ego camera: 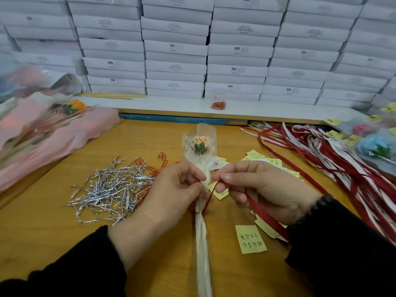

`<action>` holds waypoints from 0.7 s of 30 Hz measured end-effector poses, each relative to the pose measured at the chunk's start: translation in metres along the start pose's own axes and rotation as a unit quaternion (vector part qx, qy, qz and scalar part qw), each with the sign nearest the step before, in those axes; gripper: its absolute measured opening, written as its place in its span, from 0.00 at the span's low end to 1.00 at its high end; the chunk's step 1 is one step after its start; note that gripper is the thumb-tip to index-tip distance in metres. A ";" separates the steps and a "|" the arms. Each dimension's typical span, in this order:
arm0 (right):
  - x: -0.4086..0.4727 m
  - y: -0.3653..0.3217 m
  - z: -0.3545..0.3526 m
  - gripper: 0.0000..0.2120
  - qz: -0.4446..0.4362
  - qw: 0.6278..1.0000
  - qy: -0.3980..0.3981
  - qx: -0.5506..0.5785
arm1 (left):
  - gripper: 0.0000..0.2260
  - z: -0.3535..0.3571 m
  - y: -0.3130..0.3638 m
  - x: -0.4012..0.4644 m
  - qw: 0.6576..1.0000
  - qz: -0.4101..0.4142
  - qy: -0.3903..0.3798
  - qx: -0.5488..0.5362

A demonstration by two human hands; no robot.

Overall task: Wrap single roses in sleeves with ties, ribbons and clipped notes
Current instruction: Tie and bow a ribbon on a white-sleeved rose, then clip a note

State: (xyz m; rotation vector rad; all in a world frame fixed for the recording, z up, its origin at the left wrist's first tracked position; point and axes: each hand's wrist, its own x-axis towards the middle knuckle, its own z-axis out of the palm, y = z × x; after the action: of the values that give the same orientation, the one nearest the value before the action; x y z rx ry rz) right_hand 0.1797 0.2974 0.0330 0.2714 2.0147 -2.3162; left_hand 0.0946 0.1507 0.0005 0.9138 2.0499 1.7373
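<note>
A single pink rose in a clear and white sleeve lies lengthwise at the middle of the wooden table, bloom pointing away from me. A silver tie binds the sleeve at the stem. My left hand grips the sleeve's neck and pinches one end of a dark red ribbon. My right hand pinches the other part of that ribbon, which trails under the wrist to the right. The ribbon loops around the sleeve between the two hands.
A pile of silver twist ties and red paper clips lie at left. Yellow notes lie at right, beside red and white ribbons. Pink sleeves with wrapped roses lie far left; finished roses far right. White boxes are stacked behind.
</note>
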 end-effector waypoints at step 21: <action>-0.002 -0.008 -0.034 0.05 -0.110 0.955 0.262 -0.087 | 0.33 -0.003 0.009 -0.005 0.989 0.012 -0.064 0.130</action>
State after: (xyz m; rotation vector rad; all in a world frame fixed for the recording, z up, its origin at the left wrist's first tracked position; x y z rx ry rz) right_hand 0.1837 0.3318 0.0372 0.7581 2.5925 -2.3515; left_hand 0.0984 0.1457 0.0088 1.0991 2.2201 1.4018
